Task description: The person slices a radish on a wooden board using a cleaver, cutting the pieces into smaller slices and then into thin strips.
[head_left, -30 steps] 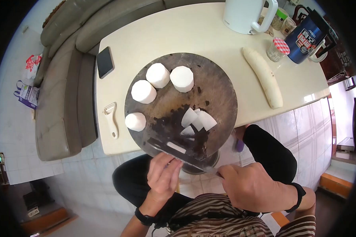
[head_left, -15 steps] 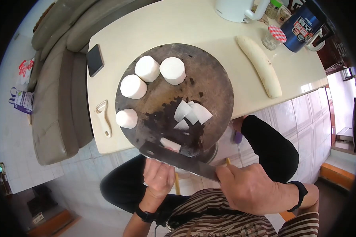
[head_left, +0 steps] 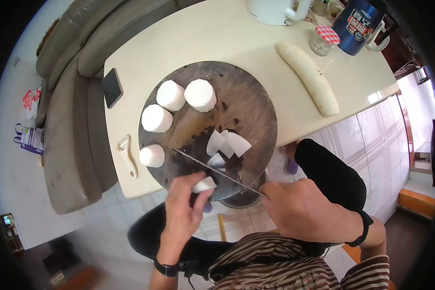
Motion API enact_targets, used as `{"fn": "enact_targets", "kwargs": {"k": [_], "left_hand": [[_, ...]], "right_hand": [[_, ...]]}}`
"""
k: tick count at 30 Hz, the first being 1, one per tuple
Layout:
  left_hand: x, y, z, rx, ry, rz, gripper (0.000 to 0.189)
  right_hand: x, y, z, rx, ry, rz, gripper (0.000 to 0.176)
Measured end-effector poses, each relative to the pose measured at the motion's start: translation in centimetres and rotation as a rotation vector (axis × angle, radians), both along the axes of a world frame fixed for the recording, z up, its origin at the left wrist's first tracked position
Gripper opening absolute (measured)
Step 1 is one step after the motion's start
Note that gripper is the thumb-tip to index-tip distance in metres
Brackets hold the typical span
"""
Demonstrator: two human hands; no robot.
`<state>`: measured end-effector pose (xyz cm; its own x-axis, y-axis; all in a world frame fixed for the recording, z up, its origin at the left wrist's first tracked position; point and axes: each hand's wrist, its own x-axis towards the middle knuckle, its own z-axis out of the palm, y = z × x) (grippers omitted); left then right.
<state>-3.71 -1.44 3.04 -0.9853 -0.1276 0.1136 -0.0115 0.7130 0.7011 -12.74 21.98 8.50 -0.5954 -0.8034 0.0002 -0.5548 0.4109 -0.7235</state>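
My left hand (head_left: 182,200) pinches a small white piece of peeled daikon (head_left: 204,185) between thumb and fingers at the near edge of the round chopping board (head_left: 246,92). My right hand (head_left: 307,208) grips a kitchen knife (head_left: 221,173), whose blade shows nearly edge-on as a thin line over the near part of the board; its handle is hidden in the fist. Just beyond the blade lie several cut daikon slices (head_left: 237,145). Thick peeled daikon chunks (head_left: 200,95) stand along the board's far left side, and a smaller rounded chunk (head_left: 152,155) sits nearer.
A whole daikon (head_left: 309,77) lies right of the board. Behind it are a jar with a checked lid (head_left: 324,40), a blue tumbler (head_left: 357,29) and a white kettle (head_left: 270,12). A peeler (head_left: 126,157) and a phone (head_left: 112,88) lie left. A metal bowl (head_left: 241,199) shows below the board.
My left hand has come from under the blade up to the board's edge and now holds the daikon piece. The knife has turned from showing its flat side to nearly edge-on.
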Motion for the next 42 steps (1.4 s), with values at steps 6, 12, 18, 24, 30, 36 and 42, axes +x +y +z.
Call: {"fn": "enact_targets", "kwargs": {"k": [6,12,18,24,30,36,42], "left_hand": [[0.9,1.4,0.2,0.681,-0.129,0.182,0.021],[1.1,2.1,-0.7,0.892,-0.048,0.398,0.016],[2.3,2.1,-1.0,0.119,0.083,0.376,0.012],[3.2,1.5,-2.0,-0.368,0.38,0.096,0.022],[4.2,0.2,-3.9,-0.426,0.36,-0.066,0.032],[4.4,0.2,-3.7,-0.426,0.348,-0.053,0.032],[4.3,0.3,-3.2,-0.412,0.31,-0.05,0.027]], "right_hand": [[0.0,-0.1,0.0,0.04,-0.021,0.015,0.02],[0.0,0.0,0.5,0.065,-0.05,0.03,0.021],[0.6,-0.5,0.1,0.099,-0.019,0.084,0.021],[1.5,-0.5,0.9,0.202,0.117,0.159,0.018],[2.9,-0.4,1.1,0.217,0.188,0.187,0.012],[3.3,-0.1,0.7,0.268,0.083,0.189,0.026],[2.9,-0.4,0.8,0.224,0.171,0.202,0.013]]}}
